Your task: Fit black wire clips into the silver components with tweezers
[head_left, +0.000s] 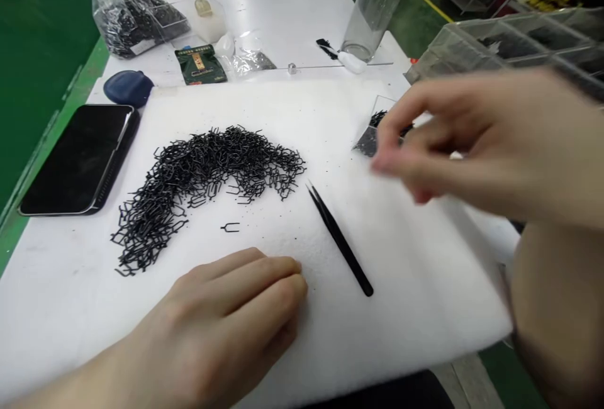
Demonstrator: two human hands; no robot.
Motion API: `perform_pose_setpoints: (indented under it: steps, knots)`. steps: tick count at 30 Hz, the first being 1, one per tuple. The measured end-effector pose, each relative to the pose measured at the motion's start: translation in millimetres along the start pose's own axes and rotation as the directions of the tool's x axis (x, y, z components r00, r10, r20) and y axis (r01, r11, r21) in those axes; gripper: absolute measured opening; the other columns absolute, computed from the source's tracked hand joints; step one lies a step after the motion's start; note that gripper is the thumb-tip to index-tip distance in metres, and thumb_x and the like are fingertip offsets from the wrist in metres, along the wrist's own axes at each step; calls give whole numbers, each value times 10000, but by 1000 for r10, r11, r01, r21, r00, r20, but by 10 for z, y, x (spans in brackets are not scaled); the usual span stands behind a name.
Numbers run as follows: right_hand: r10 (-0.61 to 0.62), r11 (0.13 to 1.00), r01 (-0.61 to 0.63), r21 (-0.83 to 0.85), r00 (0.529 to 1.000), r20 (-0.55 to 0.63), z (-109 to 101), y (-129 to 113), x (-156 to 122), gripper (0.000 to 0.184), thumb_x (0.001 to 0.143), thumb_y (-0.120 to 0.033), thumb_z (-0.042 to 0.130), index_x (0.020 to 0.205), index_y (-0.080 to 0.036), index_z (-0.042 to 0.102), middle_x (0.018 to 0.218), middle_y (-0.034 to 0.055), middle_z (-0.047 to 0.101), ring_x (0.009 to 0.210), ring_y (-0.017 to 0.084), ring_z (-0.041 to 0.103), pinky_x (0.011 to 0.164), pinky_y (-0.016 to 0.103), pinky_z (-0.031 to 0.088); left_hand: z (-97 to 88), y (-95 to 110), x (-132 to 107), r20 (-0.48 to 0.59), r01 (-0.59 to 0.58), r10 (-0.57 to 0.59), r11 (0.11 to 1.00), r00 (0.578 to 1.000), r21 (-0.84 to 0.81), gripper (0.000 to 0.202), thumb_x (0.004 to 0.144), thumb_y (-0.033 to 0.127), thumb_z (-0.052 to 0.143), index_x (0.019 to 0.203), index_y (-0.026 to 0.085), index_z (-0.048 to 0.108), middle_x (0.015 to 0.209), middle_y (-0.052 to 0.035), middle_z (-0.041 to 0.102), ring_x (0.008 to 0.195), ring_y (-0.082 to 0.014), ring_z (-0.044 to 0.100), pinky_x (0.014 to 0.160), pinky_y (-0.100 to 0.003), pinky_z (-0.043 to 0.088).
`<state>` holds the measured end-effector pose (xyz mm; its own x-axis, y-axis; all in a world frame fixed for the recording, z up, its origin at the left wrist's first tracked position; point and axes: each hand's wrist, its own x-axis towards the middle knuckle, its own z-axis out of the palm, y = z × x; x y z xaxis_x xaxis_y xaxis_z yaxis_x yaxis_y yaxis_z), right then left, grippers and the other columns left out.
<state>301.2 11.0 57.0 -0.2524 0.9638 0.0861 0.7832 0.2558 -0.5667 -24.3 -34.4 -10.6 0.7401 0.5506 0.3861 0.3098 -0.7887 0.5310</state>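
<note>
My left hand (236, 321) rests on the white foam mat (396, 333), its fingers curled together. Their undersides are hidden, so I cannot make out what they hold, if anything. My right hand (453, 145), blurred, hovers at the right with thumb and fingers pinched; whatever lies between the tips cannot be made out. Partly behind it stands a small clear box (365, 143) with black pieces inside. One small black fork-shaped piece (231, 228) lies alone above my left hand. Beyond it spreads a curved heap of similar black pieces (217, 160). Black tweezers (342, 242) lie between my hands.
At the left are a black phone (78, 160) and a dark blue case (128, 87). Farther back stand a bag of black pieces (136, 22), a green packet (200, 65) and a clear cylinder (375, 9). A clear compartment box (476, 50) borders the right.
</note>
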Motion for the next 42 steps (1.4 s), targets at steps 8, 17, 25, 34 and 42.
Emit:
perform_pose_setpoints:
  steps: [8,17,25,34,42]
  knots:
    - [-285,958,281,50,949,138,660,-114,-22,114,984,-270,703,1087,-282,655,590,-88,556,424,152,482,481,364,298,-57,106,-20,79,0,0,1000,997,10,268,1143,85,548,971,228,696,1034,-97,857,842,-244,803,779,-352,679]
    - [-93,638,-80,766,979,179,544,-57,39,194,1112,-343,809,1102,-475,952,557,-69,732,475,219,754,414,293,598,74,295,-70,-240,119,-76,978,968,170,192,1041,104,738,1142,235,836,805,-34,790,695,-261,742,650,-386,674]
    - [-87,616,-80,784,982,168,647,-42,36,177,1058,-568,928,1097,-405,982,830,13,925,599,241,847,507,328,681,123,287,-149,-293,158,-88,962,952,224,247,1078,93,676,1200,249,824,886,-44,807,831,-281,807,708,-371,717]
    - [-290,822,221,525,956,51,622,-12,188,127,986,-248,952,1014,-371,962,985,5,928,880,242,888,711,338,754,75,196,-173,-91,54,-31,963,995,264,212,1179,360,651,1230,239,818,936,-91,835,800,-302,798,593,-409,646]
    - [-248,869,169,464,962,114,574,3,215,181,943,-225,943,903,-401,933,866,-58,905,693,235,844,699,379,797,81,176,-131,-88,135,-124,982,988,132,95,1134,243,726,1170,239,815,1019,-80,840,868,-265,806,685,-359,669]
